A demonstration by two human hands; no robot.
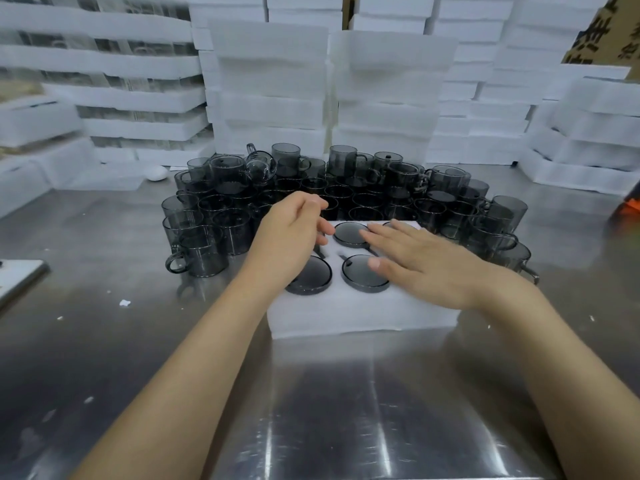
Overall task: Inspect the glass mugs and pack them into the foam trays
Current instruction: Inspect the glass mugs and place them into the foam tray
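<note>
A white foam tray [360, 315] sits on the steel table in front of me. Smoky grey glass mugs stand upside down in its round holes, their flat bases showing, such as one near mug base [362, 274] and a far one [349, 233]. My right hand [426, 261] lies flat, fingers spread, over the tray's right side, touching the mug bases. My left hand [294, 237] hovers over the tray's left side with fingers loosely curled and nothing in it. Behind the tray stands a dense crowd of loose grey mugs [346, 192].
Tall stacks of white foam trays [270, 88] wall off the back and both sides. A cardboard box [609, 32] shows at top right. A small white oval object [156, 173] lies at back left. A flat white thing [17, 275] is at the left edge.
</note>
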